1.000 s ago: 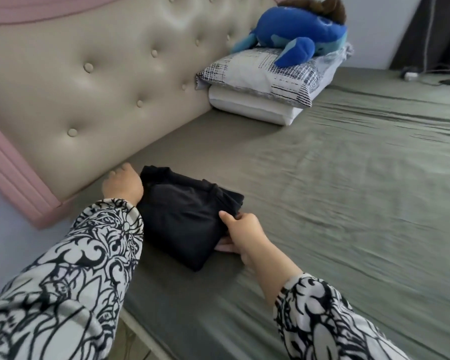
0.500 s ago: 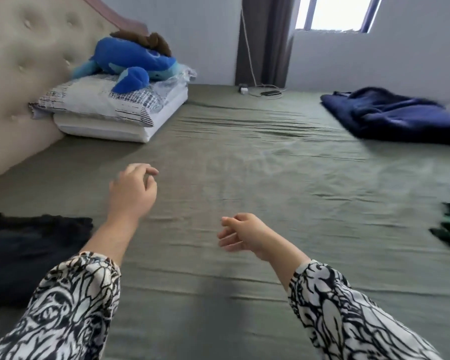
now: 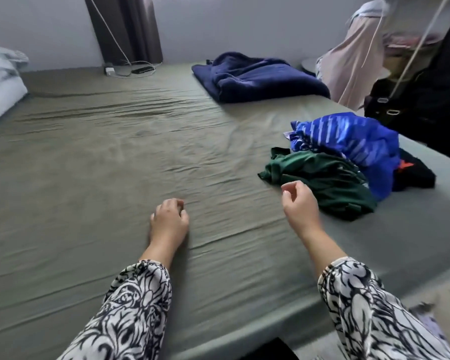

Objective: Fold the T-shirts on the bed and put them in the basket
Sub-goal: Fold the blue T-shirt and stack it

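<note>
Fingers [image 3: 178,203] loosely curled, empty | left hand [image 3: 169,220], right hand [image 3: 300,203] over bed [image 3: 115,165]

Soft daylight; blurred, distorted edges

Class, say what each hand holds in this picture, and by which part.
Nothing is held. The left hand and right hand hang loosely curled above the bed.
</note>
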